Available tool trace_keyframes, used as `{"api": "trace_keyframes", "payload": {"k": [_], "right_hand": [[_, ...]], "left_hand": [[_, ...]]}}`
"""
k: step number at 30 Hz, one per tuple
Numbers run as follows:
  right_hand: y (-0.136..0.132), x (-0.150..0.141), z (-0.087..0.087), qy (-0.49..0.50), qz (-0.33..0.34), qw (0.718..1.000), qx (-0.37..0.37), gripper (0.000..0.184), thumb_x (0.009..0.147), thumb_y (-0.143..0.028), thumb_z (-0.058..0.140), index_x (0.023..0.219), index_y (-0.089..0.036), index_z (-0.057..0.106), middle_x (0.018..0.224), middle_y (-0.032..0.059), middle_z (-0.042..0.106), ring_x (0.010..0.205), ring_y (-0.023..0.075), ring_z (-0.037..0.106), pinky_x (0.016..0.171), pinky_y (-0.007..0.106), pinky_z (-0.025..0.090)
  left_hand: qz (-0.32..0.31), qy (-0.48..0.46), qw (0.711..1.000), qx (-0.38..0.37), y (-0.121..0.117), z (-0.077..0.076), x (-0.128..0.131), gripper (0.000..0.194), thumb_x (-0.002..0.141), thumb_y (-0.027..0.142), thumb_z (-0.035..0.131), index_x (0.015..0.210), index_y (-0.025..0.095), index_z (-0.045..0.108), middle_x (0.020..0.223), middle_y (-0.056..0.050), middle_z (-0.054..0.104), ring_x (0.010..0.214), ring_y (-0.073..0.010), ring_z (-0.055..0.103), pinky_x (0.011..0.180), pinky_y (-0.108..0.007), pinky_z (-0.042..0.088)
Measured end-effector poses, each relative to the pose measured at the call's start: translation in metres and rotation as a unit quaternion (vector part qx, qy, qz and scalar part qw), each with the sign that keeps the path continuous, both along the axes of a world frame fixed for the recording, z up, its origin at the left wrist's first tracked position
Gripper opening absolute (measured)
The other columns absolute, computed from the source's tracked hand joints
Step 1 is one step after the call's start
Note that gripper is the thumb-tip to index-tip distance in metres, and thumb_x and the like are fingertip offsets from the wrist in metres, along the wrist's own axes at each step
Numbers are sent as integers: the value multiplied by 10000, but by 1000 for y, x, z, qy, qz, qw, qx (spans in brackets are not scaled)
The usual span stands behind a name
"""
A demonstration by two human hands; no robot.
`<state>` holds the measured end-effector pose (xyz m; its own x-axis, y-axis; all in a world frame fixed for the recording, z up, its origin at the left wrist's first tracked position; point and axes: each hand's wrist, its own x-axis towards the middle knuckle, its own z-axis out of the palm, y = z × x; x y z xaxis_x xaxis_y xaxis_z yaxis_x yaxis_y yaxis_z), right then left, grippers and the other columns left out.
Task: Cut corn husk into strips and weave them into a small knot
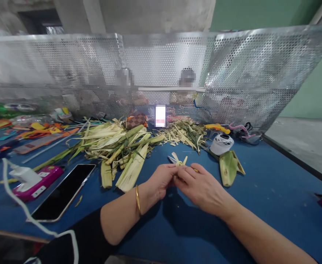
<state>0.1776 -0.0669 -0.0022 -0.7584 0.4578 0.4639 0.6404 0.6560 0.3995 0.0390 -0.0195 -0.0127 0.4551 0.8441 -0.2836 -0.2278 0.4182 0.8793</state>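
Both left hand [162,179] and right hand [198,187] pinch one pale-yellow husk-strip bundle [180,162], tips fanning forward, right of the yellow-green leafy heap [106,136].

A perforated metal screen [155,55] stands before a green wall [262,14].

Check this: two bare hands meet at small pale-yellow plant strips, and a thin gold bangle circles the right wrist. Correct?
Wrong wrist: the head view shows the thin gold bangle on the left wrist. The left hand and right hand do meet at the pale-yellow strips.
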Motion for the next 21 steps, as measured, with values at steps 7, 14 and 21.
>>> {"api": "trace_keyframes", "payload": {"k": [7,14,21], "right_hand": [[6,-9,-11,-27,-39,996,76,161,831,-71,479,840,-140,624,785,69,573,712,207,488,720,358,345],[6,-7,-16,53,-45,996,58,173,866,-87,453,795,-151,597,770,65,580,718,194,490,733,349,342],[3,-7,-14,121,75,989,-29,240,950,-106,344,855,-154,559,862,75,629,788,182,536,771,318,404]], "left_hand": [[34,24,999,8,-2,6,-1,305,506,330,833,629,120,650,598,3,599,532,-78,497,516,-209,343],[12,28,1000,2,-1,7,-2,345,463,349,851,605,113,643,587,11,582,535,-77,496,530,-211,383],[56,27,996,57,1,7,-3,305,514,328,843,600,99,660,625,-40,642,598,-120,550,571,-237,412]]}}
